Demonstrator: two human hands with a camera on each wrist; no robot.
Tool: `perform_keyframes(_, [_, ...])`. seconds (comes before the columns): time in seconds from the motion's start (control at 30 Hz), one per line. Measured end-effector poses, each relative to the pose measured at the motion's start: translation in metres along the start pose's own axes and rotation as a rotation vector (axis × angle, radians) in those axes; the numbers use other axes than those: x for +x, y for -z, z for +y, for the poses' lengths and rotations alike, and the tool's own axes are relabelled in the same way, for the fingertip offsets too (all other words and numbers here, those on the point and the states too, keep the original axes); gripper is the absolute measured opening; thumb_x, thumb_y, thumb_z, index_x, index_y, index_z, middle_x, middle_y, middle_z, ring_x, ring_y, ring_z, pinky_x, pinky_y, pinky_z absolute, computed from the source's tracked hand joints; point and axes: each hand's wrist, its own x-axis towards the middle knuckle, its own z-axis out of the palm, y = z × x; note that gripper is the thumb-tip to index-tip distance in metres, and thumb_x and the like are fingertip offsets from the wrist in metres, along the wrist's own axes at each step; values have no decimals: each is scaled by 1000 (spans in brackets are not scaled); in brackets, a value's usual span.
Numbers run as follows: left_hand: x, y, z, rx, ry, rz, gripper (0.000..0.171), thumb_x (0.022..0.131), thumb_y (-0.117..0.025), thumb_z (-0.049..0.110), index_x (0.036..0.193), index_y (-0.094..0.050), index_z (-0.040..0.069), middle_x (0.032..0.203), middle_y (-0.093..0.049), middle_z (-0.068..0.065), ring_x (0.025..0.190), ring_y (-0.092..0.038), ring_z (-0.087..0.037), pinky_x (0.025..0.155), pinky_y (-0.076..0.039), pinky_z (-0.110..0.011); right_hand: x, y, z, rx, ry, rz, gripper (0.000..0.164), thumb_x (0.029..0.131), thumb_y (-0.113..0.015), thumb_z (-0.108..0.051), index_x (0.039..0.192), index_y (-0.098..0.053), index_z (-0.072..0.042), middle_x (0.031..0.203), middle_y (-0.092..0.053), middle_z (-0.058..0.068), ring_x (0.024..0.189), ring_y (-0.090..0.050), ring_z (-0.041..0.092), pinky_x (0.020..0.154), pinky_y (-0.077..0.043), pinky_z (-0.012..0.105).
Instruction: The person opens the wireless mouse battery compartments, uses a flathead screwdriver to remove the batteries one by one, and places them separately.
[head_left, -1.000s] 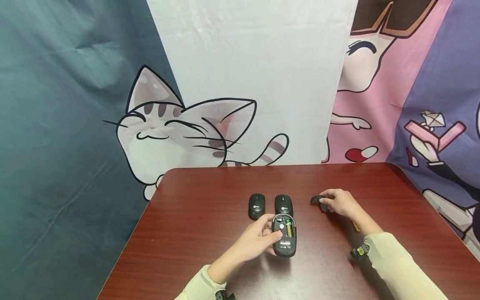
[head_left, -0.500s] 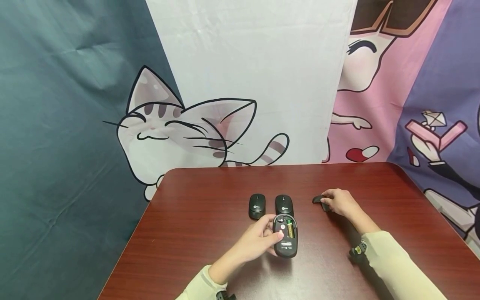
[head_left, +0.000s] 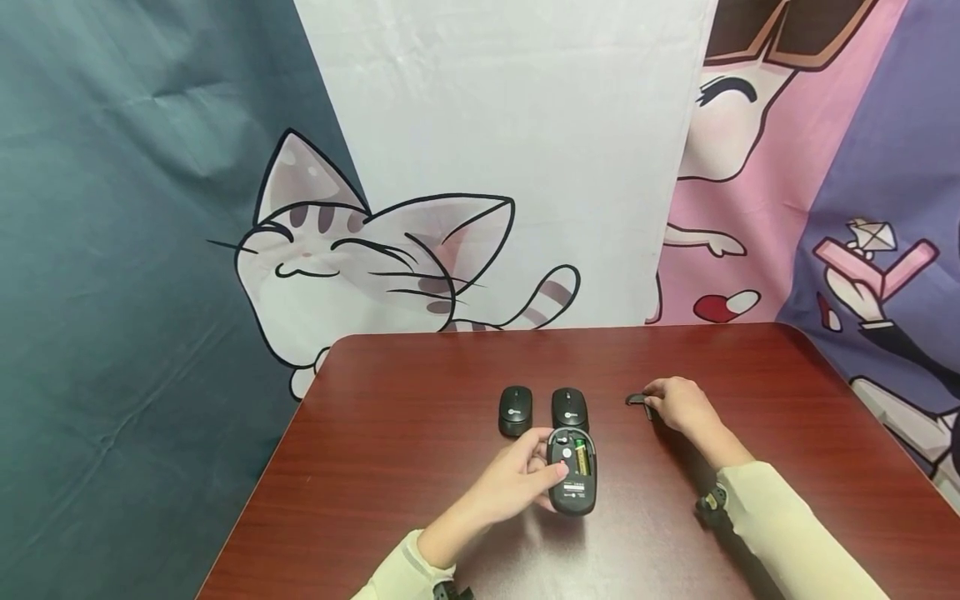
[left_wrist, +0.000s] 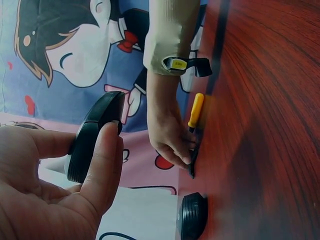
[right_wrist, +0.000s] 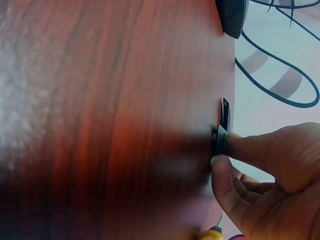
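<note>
My left hand (head_left: 517, 479) grips a black computer mouse (head_left: 573, 493) by its sides, underside facing up toward my head. Its battery compartment is uncovered and a green-and-gold battery (head_left: 582, 457) lies inside. Farther right, my right hand (head_left: 681, 406) pinches a small black piece (right_wrist: 220, 141), like a battery cover, between thumb and fingers, low at the tabletop. Another thin black piece (right_wrist: 225, 111) overlaps it in the right wrist view. Two more black mice stand upright behind the held one: the left mouse (head_left: 515, 411) and the right mouse (head_left: 570, 408), whose near end is hidden.
A screwdriver with a yellow handle (left_wrist: 196, 110) lies on the table by the right hand, hidden beneath the forearm in the head view. The reddish-brown wooden table (head_left: 360, 467) ends at a printed cloth backdrop (head_left: 525, 125) with cartoon figures.
The small black piece in my right hand has tilted and now looks thinner. The right forearm has shifted slightly left. The left hand holds the mouse almost unmoved.
</note>
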Motion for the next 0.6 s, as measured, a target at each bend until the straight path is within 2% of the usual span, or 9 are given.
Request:
perform_keyframes(0.2, [-1,1,0,-1,0,2,44,95,-66,6,137,-53,2,99,-64,-7,74,-68,-11,63,-65,-54,-9,6,-13,4,39,88,17,91,-71,-9,105,-75,-1,98,-71,23,95,-64,45,83,-56,62])
perform_keyframes(0.43, [0,2,3,2,4,19,46,95,-67,9,139,-53,5,105,-68,-12,78,-69,-15,60,-67,-40,-20,23,-34,60,54,152,21,93,-67,-13,110,-75,-4,99,-69,19,92,-64,38,80,-55,59])
perform_keyframes(0.6, [1,3,3,7,1,17,49,95,-67,10,142,-52,6,109,-71,-17,82,-70,-16,65,-66,-52,-31,31,-42,72,46,159,22,94,-66,-15,112,-74,-4,98,-68,16,88,-64,33,74,-55,55])
